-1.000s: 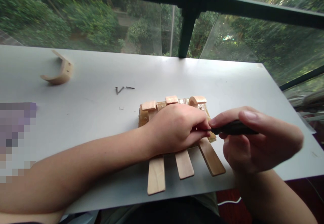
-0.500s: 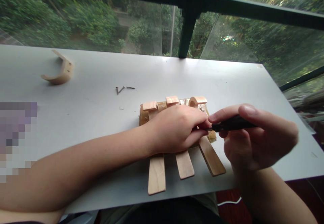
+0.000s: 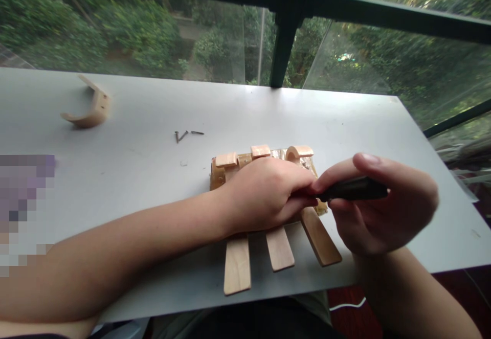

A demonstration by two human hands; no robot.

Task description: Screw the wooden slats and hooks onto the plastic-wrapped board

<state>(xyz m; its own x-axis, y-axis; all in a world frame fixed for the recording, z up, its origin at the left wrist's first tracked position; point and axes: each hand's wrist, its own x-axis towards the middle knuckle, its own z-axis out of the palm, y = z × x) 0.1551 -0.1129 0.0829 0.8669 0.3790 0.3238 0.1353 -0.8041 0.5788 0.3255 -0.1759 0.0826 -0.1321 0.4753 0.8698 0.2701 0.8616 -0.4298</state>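
Observation:
My right hand (image 3: 387, 211) grips the black handle of a screwdriver (image 3: 355, 188), which lies nearly level and points left. Its shaft runs in between the pinched fingertips of my left hand (image 3: 268, 193), which hide its end. Beneath my left hand is a block wrapped in brown and clear tape (image 3: 217, 179). Against this block lie three curved wooden pieces: a left one (image 3: 237, 267), a middle one (image 3: 281, 249) and a right one (image 3: 321, 239). Their hooked tops show behind my hand and their flat ends stick out toward me.
Several loose screws (image 3: 184, 135) lie on the white table (image 3: 146, 175) beyond my left forearm. Another curved wooden piece (image 3: 95, 111) with holes rests at the far left. A dark window frame (image 3: 284, 47) rises behind the table. Something blurred out covers the left edge.
My right hand has shifted slightly left with the screwdriver and its fingers have turned a little around the handle. My left hand and the wooden pieces have stayed put.

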